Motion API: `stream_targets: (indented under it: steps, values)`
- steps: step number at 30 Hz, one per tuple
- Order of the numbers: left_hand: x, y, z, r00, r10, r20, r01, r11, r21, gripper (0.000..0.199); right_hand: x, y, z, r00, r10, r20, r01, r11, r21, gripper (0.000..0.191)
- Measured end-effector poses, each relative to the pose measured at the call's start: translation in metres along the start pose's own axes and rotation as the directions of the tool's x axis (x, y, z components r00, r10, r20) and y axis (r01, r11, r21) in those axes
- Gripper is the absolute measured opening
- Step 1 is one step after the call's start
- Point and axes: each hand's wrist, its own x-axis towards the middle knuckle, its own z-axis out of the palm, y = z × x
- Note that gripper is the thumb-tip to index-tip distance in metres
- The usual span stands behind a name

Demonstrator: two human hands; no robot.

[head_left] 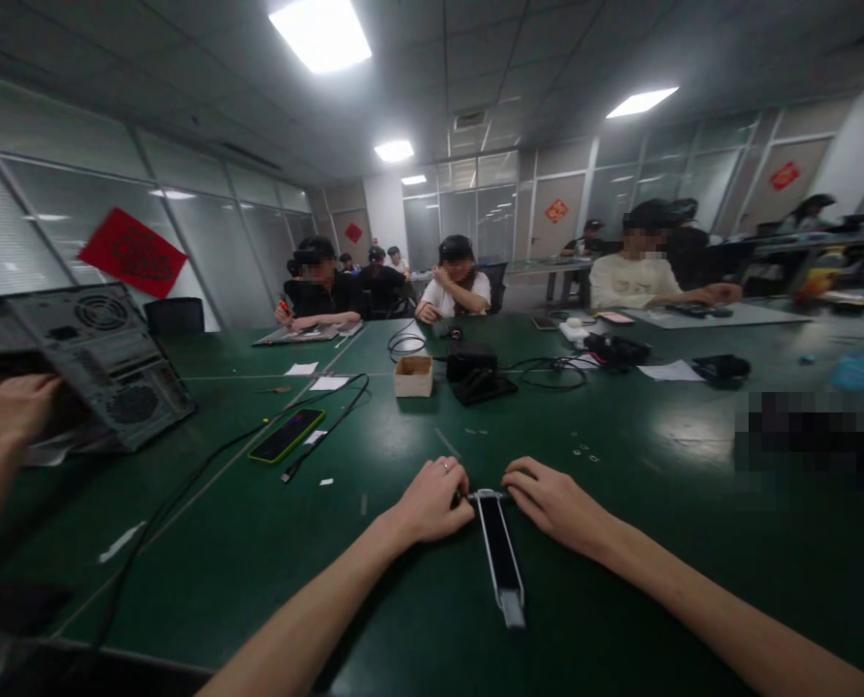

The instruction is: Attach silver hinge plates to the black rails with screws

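In the head view, my two hands meet at the far end of a long, narrow dark piece with pale edges (500,552), which lies in front of me on the green table (424,620), its grey tab (512,610) pointing back toward me. I judge that I am at the steadying or adjusting part of handling it, with a thin crossbar (486,495) at its far end between my hands. As I read it, working there calls for a light, even hold on both sides, so that the piece does not twist. My left hand (433,499) is mostly closed, thumb and fingers drawn together, and seems to pinch the crossbar's left end. My right hand (558,499) is half open with bent fingers, the tips at the crossbar's right end; I cannot tell whether they grip it or merely rest against it, as the thumb is hidden. Beyond my left hand lies a phone with a yellow-green edge (287,436), and farther off stands a small open box (413,378), both well apart from my fingers.
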Motion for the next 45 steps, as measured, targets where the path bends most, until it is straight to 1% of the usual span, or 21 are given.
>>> stream_targets:
  steps: [4,8,12,15,20,24,27,30,32,33,35,37,39,41,43,45]
  values:
    - [0.001,0.000,-0.002,1.000,0.024,-0.005,-0.024,0.999,-0.025,0.003,0.000,-0.001,-0.002,0.999,0.020,0.027,-0.021,0.998,0.058,0.029]
    - [0.001,0.000,-0.002,1.000,0.016,0.001,-0.016,1.000,-0.017,0.003,-0.001,0.000,-0.008,0.997,-0.018,0.073,0.011,0.995,0.101,0.031]
    - [0.002,-0.002,0.000,0.999,0.037,-0.016,-0.037,0.999,-0.019,0.004,-0.004,0.002,-0.013,0.993,-0.043,0.113,0.027,0.990,0.139,0.029]
    - [0.002,-0.003,0.001,0.999,0.037,-0.019,-0.037,0.999,-0.030,0.004,-0.004,0.000,-0.013,0.994,-0.032,0.100,0.013,0.983,0.182,0.029]
    - [0.002,-0.002,0.001,0.999,0.032,-0.023,-0.033,0.999,-0.042,0.004,-0.002,-0.006,-0.011,0.997,0.036,0.067,-0.050,0.976,0.212,0.024]
    - [0.002,-0.002,-0.001,0.999,0.031,-0.018,-0.032,0.998,-0.048,0.003,0.000,-0.004,-0.008,0.998,0.021,0.053,-0.032,0.972,0.232,0.022]
    - [0.002,-0.002,-0.003,1.000,0.030,-0.008,-0.030,0.998,-0.058,0.004,-0.001,-0.002,-0.006,0.997,0.023,0.070,-0.038,0.973,0.226,0.023]
    - [0.002,-0.003,-0.005,0.999,0.033,0.000,-0.033,0.997,-0.073,0.004,0.000,0.004,-0.011,0.996,0.012,0.085,-0.026,0.985,0.171,0.026]
    - [0.001,-0.003,-0.006,0.999,0.032,0.003,-0.032,0.996,-0.082,0.005,0.000,0.014,-0.019,0.998,0.018,0.066,-0.023,0.997,0.067,0.027]
    - [0.001,-0.003,-0.006,1.000,0.030,0.003,-0.030,0.996,-0.082,0.006,-0.001,0.023,-0.025,0.998,0.041,0.049,-0.041,0.999,-0.005,0.026]
    - [0.001,-0.002,-0.007,1.000,0.028,0.002,-0.027,0.997,-0.074,0.008,-0.005,0.044,-0.036,0.992,0.127,0.006,-0.124,0.977,-0.174,0.027]
    - [0.001,-0.001,-0.008,1.000,0.026,0.002,-0.026,0.998,-0.065,0.009,-0.010,0.069,-0.045,0.972,0.233,-0.030,-0.232,0.931,-0.283,0.028]
    - [0.001,0.000,-0.009,1.000,0.027,0.001,-0.027,0.997,-0.066,0.009,-0.016,0.090,-0.048,0.949,0.314,-0.022,-0.303,0.893,-0.333,0.030]
    - [0.001,0.000,-0.010,1.000,0.028,0.001,-0.028,0.997,-0.070,0.008,-0.020,0.102,-0.046,0.937,0.350,0.005,-0.326,0.877,-0.354,0.032]
    - [0.001,0.000,-0.009,1.000,0.025,0.005,-0.025,0.997,-0.069,0.008,-0.021,0.105,-0.042,0.938,0.346,0.029,-0.312,0.877,-0.365,0.032]
    - [0.001,0.000,-0.009,1.000,0.019,0.007,-0.019,0.998,-0.059,0.007,-0.018,0.102,-0.038,0.942,0.333,0.044,-0.293,0.877,-0.381,0.031]
